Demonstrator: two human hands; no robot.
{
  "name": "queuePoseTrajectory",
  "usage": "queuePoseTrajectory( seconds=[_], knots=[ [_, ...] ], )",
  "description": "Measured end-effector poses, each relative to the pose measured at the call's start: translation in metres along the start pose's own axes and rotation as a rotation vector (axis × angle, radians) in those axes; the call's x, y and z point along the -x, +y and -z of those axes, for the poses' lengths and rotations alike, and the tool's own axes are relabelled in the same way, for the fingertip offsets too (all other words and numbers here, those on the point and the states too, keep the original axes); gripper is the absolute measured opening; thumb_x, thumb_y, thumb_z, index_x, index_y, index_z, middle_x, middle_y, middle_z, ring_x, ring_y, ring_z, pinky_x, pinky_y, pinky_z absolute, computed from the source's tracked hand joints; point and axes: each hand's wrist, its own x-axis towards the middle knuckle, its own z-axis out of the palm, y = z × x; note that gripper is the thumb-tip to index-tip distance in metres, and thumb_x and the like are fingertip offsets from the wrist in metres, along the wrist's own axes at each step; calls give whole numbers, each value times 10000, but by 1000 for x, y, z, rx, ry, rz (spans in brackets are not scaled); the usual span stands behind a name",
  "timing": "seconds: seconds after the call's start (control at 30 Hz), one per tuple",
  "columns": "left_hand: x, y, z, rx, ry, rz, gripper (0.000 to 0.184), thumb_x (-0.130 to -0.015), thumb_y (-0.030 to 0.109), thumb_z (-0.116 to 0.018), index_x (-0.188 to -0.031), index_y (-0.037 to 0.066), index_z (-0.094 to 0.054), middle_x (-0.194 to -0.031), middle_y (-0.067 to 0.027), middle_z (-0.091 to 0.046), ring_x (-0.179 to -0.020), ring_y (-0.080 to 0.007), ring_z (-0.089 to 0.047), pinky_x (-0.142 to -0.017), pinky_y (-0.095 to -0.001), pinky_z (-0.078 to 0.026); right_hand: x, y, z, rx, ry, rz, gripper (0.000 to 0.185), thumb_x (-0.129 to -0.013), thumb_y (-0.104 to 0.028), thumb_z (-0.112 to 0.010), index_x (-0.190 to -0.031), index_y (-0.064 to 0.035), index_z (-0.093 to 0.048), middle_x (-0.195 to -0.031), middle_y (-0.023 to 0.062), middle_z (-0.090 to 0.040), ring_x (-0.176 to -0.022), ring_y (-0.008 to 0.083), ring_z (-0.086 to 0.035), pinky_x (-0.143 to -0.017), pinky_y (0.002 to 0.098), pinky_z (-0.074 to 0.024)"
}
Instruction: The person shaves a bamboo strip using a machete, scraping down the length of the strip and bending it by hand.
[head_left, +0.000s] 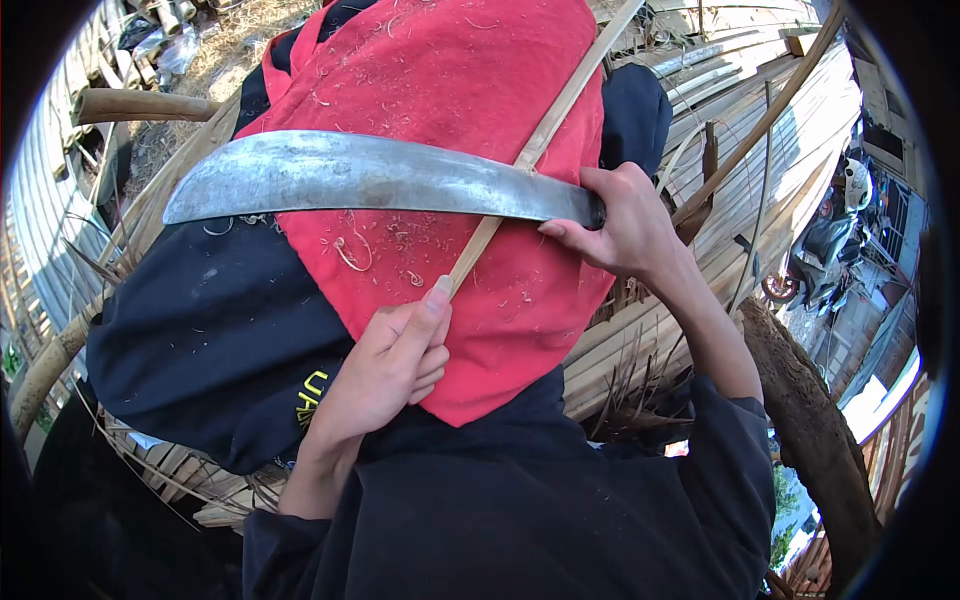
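My right hand (635, 220) is closed round the dark handle of a large curved blade (340, 175), which lies roughly level across my lap and points left. Under and across the blade runs a thin bamboo strip (572, 95), slanting from upper right to lower left. The lower end of the strip is pinched between the thumb and fingers of my left hand (395, 355). Blade and strip cross a little left of the handle. Below both, a red cloth (450, 90) covers my lap, with curled shavings scattered on it.
Split bamboo strips (720, 90) are piled at the right and behind. A thick bamboo pole (150, 105) juts in at upper left. At lower right stands a rough log (815, 430). A motorcycle (825, 245) is at the far right.
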Motion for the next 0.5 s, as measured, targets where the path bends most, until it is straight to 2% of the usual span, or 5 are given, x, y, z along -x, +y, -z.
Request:
queuePoseTrajectory(
  seconds=[0.1,0.27,0.5],
  knots=[
    [21,-8,9,45,-14,56,502,-1078,490,-366,-716,143,-343,-561,87,-218,-450,-29,-201,-413,-227,-187,1,-4,1,65,12,106,714,-668,-657,-805,-587,3,-543,-453,156,-496,-447,353,-574,-476,412,-472],
    [51,-22,21,136,-42,127,503,-1084,479,-352,-712,142,-320,-547,81,-208,-437,-36,-188,-408,-231,-188,6,-3,-4,90,29,123,717,-663,-664,-803,-602,3,-546,-449,153,-488,-446,353,-573,-482,416,-474],
    [68,-42,26,109,10,88,498,-1084,467,-367,-718,131,-327,-550,76,-227,-439,-36,-202,-412,-224,-192,10,-2,-7,115,68,112,713,-669,-658,-800,-616,8,-549,-475,169,-509,-474,371,-585,-498,422,-481]
  ],
)
